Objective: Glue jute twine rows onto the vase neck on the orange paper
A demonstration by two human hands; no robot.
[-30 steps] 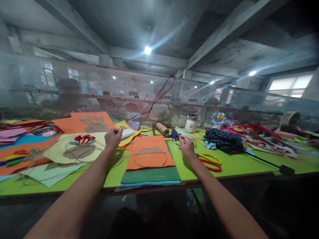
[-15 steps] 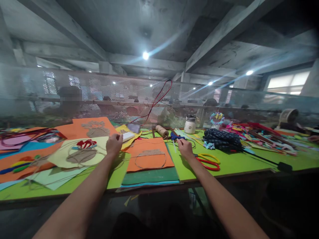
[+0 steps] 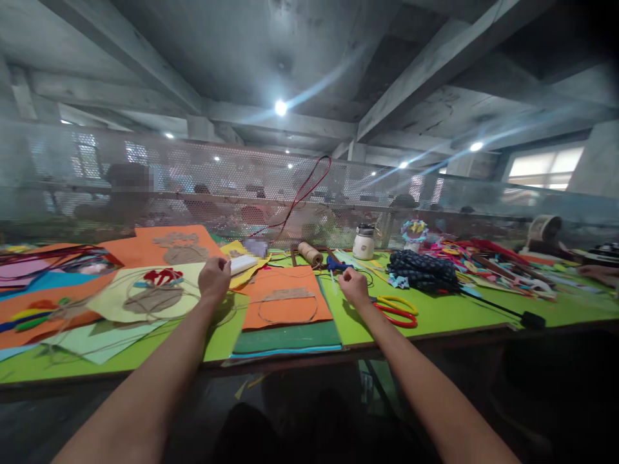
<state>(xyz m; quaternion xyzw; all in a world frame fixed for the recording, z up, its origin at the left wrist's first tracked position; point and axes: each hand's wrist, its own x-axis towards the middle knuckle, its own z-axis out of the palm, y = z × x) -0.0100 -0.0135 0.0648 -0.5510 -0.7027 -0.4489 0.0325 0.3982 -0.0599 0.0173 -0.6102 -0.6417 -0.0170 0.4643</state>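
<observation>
My left hand (image 3: pixel 214 278) is closed beside a white block-like object (image 3: pixel 242 264) on yellow paper; whatever its fingers hold, if anything, is too small to tell. My right hand (image 3: pixel 353 285) is pinched closed just in front of a blue glue gun (image 3: pixel 337 263), and I cannot make out anything in its fingertips. Between the hands lies an orange sheet (image 3: pixel 285 316) with a strip of brown burlap (image 3: pixel 290 294) and a loop of twine (image 3: pixel 289 321) on it. Under that sheet is a dark green board (image 3: pixel 285 341). Scissors (image 3: pixel 395 310) with red and yellow handles lie by my right wrist.
A twine spool (image 3: pixel 310 255) and a white jar (image 3: pixel 364 243) stand at the back. To the right are a dark patterned fabric bundle (image 3: pixel 422 272) and piled colourful strips. Felt sheets and a yellow piece (image 3: pixel 109 296) with twine spread left. Another person's hand (image 3: pixel 597 274) shows far right.
The whole view has shifted slightly, so the table things appear a little further left. Both my hands stay closed in nearly the same places over the table.
</observation>
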